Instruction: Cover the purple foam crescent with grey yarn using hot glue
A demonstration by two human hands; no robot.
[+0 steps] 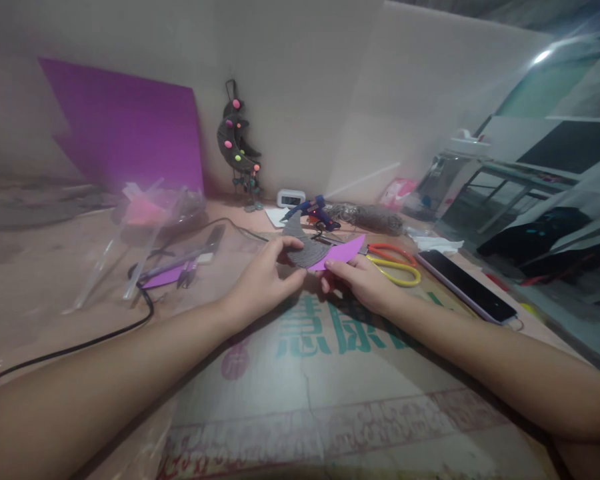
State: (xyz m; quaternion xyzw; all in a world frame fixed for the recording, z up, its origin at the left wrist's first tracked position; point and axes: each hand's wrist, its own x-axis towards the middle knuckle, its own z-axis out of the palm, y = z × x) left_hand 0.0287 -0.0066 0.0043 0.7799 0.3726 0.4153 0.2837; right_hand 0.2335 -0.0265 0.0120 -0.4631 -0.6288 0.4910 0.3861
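Between thumb and fingers, my left hand (270,270) grips a grey crescent moon piece (306,245) with a ribbed, cord-wound look. My right hand (356,279) pinches a purple paper piece (347,249) with a pointed tip, which overlaps the crescent's lower right side. Whether the two are stuck together I cannot tell. Just beyond them lies a blue glue gun (321,212) with a small red light. Scissors (397,263) with one orange and one yellow handle loop rest right beside my right hand.
A printed cardboard sheet (300,393) lies under my hands. Phone (467,287) and bottle (450,173) stand at right. Glue sticks (145,267), a black cable (105,337) and tools lie left. A decorated moon hanging (235,140), purple sheet (130,127) and small clock (291,198) are behind.
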